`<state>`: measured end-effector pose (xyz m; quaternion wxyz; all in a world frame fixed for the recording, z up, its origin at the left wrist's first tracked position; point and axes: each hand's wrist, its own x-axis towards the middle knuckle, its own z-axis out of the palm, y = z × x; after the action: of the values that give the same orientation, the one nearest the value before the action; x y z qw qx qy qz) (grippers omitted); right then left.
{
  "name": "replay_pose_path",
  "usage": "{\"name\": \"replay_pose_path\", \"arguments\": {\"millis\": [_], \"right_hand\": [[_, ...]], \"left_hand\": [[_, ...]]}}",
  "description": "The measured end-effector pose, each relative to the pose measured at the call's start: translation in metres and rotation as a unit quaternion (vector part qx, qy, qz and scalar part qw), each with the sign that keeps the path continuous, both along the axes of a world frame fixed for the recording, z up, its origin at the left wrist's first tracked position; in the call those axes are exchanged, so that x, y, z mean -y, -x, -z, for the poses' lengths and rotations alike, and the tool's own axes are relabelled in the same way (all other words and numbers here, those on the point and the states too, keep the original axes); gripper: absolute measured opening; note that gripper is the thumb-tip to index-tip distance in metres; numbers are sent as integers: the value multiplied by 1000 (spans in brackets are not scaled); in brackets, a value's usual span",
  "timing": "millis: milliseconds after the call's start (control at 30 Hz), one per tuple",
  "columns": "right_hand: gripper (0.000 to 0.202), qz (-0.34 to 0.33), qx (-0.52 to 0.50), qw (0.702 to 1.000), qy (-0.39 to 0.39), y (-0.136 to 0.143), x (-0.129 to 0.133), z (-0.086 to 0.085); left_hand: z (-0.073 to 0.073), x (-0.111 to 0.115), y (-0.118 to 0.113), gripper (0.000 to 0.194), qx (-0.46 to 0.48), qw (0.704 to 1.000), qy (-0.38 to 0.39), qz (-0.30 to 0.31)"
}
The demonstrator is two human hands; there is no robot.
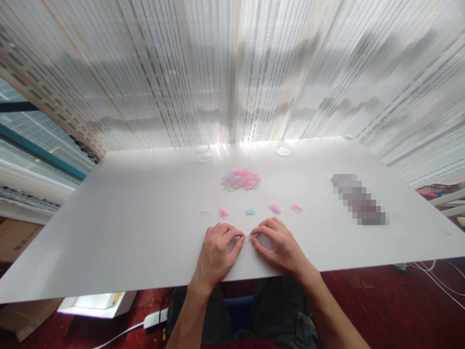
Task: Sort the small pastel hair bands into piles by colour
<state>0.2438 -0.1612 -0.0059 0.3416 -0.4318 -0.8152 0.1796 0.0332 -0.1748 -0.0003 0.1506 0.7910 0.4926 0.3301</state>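
Near the front edge of the white table (145,252), my left hand (219,249) and my right hand (279,245) face each other, thumb and forefinger of each pinched together. Between the fingertips is a tiny pinkish item (247,237), too small to make out, with both hands on it. Just beyond lies a row of small bunches of thin loops: cream (206,212), pink (223,212), teal (250,212), purple (274,209) and light pink (296,207). Farther back is a larger mixed-colour pile (241,179).
Clear round lids or dishes (204,156) and another clear dish (284,150) stand at the table's back edge by the curtain (232,72). A blurred-out dark oblong thing (360,199) lies at the right. Below are a power strip (155,318) and a white box (96,304).
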Motion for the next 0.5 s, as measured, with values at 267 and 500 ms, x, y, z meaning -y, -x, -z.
{"name": "replay_pose_path", "arguments": {"millis": [267, 500], "right_hand": [[9, -18, -67, 997, -24, 8, 4, -2], [9, -11, -75, 997, -32, 7, 5, -2]], "left_hand": [[0, 1, 2, 7, 30, 999, -29, 19], [0, 1, 2, 7, 41, 999, -10, 23]]}}
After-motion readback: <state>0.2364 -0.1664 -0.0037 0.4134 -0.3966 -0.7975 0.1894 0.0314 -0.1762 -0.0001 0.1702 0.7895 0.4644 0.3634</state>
